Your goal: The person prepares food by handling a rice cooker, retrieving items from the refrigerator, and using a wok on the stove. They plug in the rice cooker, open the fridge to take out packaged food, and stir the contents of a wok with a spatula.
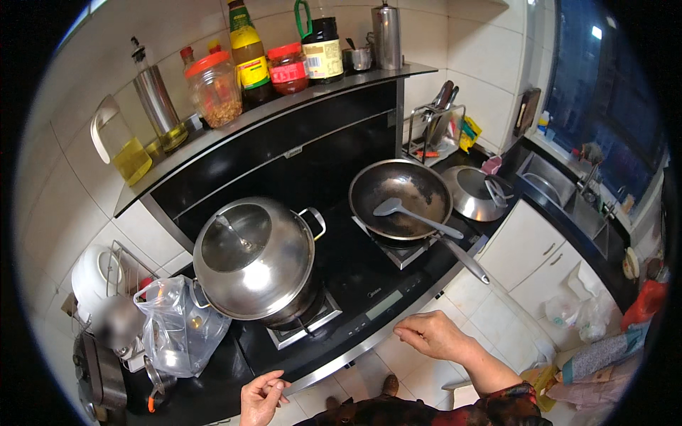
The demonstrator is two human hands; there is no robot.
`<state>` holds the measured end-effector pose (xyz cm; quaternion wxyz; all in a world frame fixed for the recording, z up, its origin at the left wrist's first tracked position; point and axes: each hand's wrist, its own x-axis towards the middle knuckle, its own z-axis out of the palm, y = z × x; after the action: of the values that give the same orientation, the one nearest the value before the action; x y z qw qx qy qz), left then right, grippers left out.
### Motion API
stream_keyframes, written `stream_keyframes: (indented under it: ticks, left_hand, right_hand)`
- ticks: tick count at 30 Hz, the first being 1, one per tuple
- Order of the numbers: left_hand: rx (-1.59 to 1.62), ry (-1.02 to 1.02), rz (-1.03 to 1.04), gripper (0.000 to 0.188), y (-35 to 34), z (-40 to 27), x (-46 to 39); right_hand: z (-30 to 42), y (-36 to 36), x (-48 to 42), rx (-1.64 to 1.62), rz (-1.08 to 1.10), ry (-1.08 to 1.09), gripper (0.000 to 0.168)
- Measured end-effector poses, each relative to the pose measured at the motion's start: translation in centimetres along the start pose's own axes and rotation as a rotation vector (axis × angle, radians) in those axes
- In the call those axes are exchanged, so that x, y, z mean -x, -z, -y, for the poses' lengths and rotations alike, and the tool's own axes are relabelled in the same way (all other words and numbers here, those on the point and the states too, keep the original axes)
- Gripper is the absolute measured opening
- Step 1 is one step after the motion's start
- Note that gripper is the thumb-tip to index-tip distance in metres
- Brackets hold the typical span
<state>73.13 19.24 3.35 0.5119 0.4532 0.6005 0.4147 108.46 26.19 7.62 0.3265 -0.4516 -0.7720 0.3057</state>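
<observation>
My left hand hovers by the front edge of the black hob, its fingers loosely bent and nothing visible in them. Past the hob's metal front strip, my right hand hangs with its fingers curled together; no object shows in it. A large pot under a domed steel lid with a glass centre sits on the left burner. On the right burner rests a dark wok, its long handle pointing towards my right side. A grey spatula lies across the wok.
A shelf behind the hob carries bottles and jars. At left are a clear plastic bag and white bowls. A second domed lid, a knife rack and a sink stand to the right.
</observation>
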Motion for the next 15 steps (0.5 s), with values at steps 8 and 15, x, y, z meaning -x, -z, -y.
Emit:
stream_keyframes:
  ticks: [8,15]
  left_hand:
    - [0.018,0.002,0.185,0.025,-5.7,-0.4,-3.3]
    - [-0.006,-0.064,0.414,0.024,-14.5,0.7,-8.2]
  right_hand:
    - [-2.9,3.9,2.0,0.078,-0.135,-0.053,0.014]
    - [-5.6,9.0,6.6,0.135,-0.203,-0.271,0.011]
